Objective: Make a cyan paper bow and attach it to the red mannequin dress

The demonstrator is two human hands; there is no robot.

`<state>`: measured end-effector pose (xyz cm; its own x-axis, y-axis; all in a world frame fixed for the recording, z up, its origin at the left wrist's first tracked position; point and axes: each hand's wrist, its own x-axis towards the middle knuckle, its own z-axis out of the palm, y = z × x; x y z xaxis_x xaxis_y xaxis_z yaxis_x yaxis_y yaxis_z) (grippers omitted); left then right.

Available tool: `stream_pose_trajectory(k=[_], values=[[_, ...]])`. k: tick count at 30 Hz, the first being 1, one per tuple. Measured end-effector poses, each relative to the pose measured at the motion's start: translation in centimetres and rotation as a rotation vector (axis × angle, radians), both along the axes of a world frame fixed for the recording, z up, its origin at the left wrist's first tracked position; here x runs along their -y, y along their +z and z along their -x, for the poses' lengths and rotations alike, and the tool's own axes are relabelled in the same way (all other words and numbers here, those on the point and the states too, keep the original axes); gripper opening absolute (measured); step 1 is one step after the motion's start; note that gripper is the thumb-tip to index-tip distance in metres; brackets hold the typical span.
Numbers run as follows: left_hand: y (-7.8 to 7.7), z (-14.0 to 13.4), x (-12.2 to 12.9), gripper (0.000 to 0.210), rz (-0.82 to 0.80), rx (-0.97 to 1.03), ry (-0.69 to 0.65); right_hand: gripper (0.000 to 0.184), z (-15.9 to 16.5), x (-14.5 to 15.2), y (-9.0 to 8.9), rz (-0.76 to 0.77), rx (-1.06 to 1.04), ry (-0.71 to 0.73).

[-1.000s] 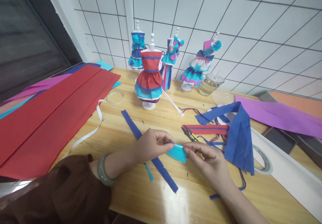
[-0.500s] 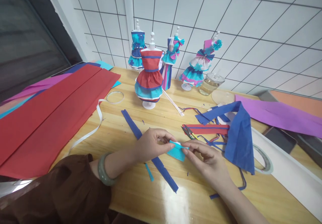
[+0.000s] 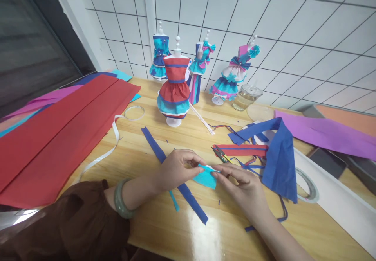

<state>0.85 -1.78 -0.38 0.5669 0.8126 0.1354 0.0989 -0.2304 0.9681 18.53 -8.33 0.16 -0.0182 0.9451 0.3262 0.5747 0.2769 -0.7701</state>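
Between my two hands is a small turquoise piece of crepe paper (image 3: 206, 179) with a white strip along its upper edge. My left hand (image 3: 180, 169) pinches its upper left corner between thumb and fingers. At the upper right corner, my right hand (image 3: 239, 179) pinches it the same way. A long dark blue paper strip (image 3: 192, 204) lies on the table and passes under my left hand. Beside it lies a thin turquoise scrap (image 3: 174, 201). Yellow-handled thread snips (image 3: 221, 154) rest on a red paper band (image 3: 246, 150) just beyond my right hand.
Several small dress forms in paper dresses, one with a red dress (image 3: 176, 87), stand at the back. Red paper (image 3: 76, 132) covers the left side, near a white ribbon (image 3: 116, 132). Blue paper (image 3: 280, 163), a tape roll (image 3: 311, 188) and a glass jar (image 3: 246, 96) are at right.
The white strip at the paper's upper edge shows more now, and the turquoise piece has tilted and spread slightly leftward. Both hands keep their pinch almost in place.
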Motion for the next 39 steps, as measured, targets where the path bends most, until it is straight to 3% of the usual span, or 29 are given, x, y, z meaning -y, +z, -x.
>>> stream_pose_trajectory(k=[10,18,33,39], values=[[-0.22,0.12,-0.02,0.018,-0.008,-0.001,-0.037,0.010,0.06,-0.01,0.09,0.035,-0.004,-0.028],[0.13,0.05,0.00,0.014,-0.071,-0.054,0.026,0.011,0.17,0.04,0.32,0.139,-0.040,-0.065],[0.17,0.24,-0.39,0.010,-0.178,-0.130,-0.002,0.015,-0.06,-0.03,-0.18,0.185,-0.052,-0.012],[0.15,0.32,-0.23,0.012,-0.052,-0.111,-0.025,0.015,-0.39,0.11,-0.34,0.182,-0.031,-0.035]])
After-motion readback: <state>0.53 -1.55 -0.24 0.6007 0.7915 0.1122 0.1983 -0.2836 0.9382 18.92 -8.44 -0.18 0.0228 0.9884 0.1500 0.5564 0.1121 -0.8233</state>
